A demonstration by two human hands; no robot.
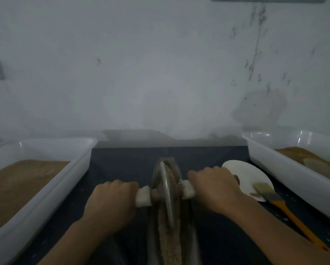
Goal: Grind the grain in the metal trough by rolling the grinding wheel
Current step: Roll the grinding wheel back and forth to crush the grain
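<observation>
Both forearms reach in; left hand (pixel 110 199) and right hand (pixel 215 190) curl fingers round white-wrapped axle handles (pixel 143 197). Thin metal grinding wheel (pixel 167 194) upright in narrow metal trough (pixel 156 236), long axis running away toward wall; coarse tan grain (pixel 169 243) inside.

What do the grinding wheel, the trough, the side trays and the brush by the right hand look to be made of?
Grinding wheel: dull grey metal, thin disc with a faint sheen.
Trough: the same grey metal by its look, dusted with grain.
Trays: white glossy plastic, judging by the glints on the rims.
Brush: orange handle, probably plastic, metal-looking ferrule, pale bristles.
</observation>
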